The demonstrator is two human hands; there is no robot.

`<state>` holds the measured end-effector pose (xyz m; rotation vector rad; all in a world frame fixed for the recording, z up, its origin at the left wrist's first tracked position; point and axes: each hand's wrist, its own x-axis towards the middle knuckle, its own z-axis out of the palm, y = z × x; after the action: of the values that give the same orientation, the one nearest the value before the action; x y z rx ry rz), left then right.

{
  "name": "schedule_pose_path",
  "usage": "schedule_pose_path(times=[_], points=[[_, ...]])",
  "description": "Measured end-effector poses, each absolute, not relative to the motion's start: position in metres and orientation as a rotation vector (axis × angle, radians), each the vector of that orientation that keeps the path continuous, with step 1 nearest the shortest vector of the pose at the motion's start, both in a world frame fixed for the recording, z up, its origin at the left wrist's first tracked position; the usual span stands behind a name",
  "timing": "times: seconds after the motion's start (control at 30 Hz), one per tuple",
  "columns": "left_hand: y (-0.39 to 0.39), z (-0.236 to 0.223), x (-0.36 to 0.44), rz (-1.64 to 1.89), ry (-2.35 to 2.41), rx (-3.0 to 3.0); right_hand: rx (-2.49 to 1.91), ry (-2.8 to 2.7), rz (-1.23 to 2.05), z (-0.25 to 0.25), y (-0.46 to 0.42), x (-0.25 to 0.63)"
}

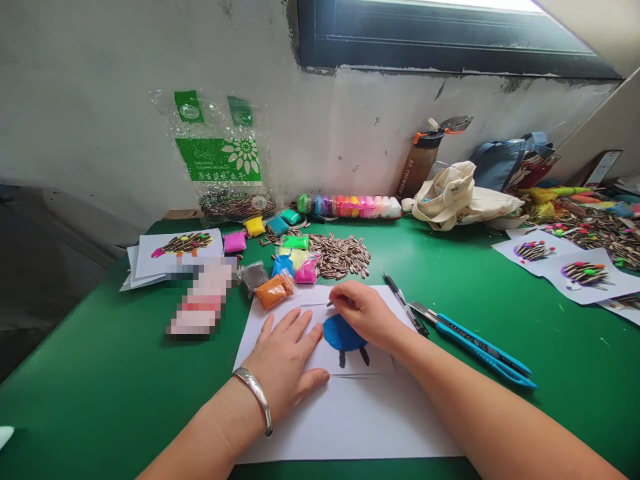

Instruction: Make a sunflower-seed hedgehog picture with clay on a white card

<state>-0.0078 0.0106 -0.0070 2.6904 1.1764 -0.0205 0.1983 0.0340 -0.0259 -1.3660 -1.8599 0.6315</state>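
Observation:
My left hand (pixel 290 360), with a silver bangle at its wrist, lies flat with fingers spread on a small white sheet (pixel 313 360). Stuck to that sheet is a flat blue clay oval (pixel 344 335) with two short dark strips (pixel 343 359) below it. My right hand (pixel 363 310) is closed in a pinch at the oval's upper edge. A small dark piece (pixel 330 304) shows at its fingertips; the rest of it is hidden by the fingers. Beneath the small sheet lies a larger white sheet (pixel 390 420).
Clay packets (pixel 275 291) and a sunflower seed pile (pixel 343 257) lie beyond my hands. Right of them are a pen (pixel 403 300) and a blue utility knife (pixel 483 350). Farther back stand a seed bag (pixel 220 160), clay tubs (pixel 350 207) and a bottle (pixel 420 167). Finished pictures (pixel 595 273) lie right.

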Motion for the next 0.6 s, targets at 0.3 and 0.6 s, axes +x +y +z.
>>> schedule_pose_path(times=[0.3, 0.6], points=[[0.0148, 0.0029, -0.01, 0.017, 1.123, 2.662, -1.364, -1.862, 0.627, -0.0259, 0.034, 0.1981], [0.0128, 0.0021, -0.0045, 0.096, 1.146, 2.708, -1.369, -1.864, 0.633, -0.0262, 0.034, 0.1981]])
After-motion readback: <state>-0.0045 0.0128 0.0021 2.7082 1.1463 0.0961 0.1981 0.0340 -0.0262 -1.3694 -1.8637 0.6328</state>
